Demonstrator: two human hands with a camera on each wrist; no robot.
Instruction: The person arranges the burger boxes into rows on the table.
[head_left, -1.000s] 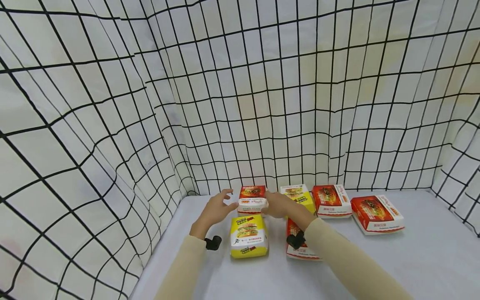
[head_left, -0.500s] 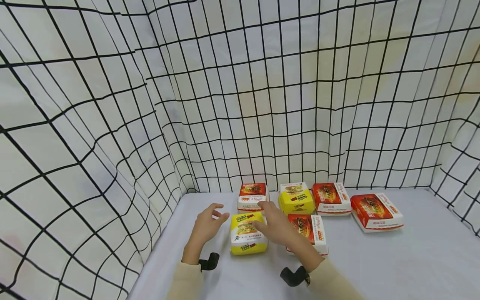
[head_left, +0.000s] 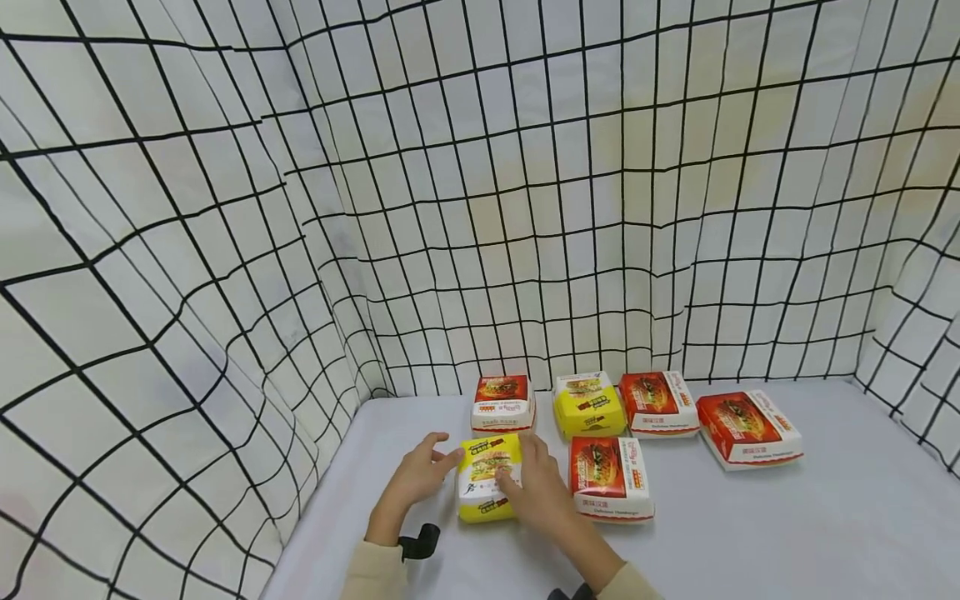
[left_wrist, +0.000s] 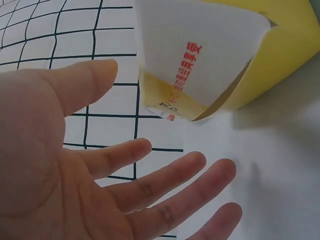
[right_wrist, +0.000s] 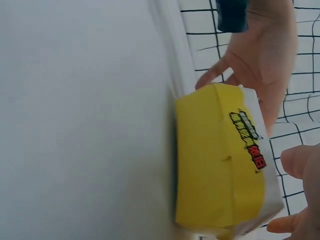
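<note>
In the head view a yellow and white burger box lies on the white surface between my hands. My left hand is at its left side. The left wrist view shows that hand's fingers spread, with a gap to the same burger box. My right hand is over the box's right side, and its thumb extends above the lid. In the right wrist view, its thumb appears off the burger box; any fingertip contact is unclear.
Behind stand a red and white box, a yellow one and another red one. A red box lies right of my right hand, and one more sits farther right. Black netting borders the back and left.
My right hand has come back from the rear red box to the front yellow one. My left hand has also drawn back and lowered. The boxes stay in place.
</note>
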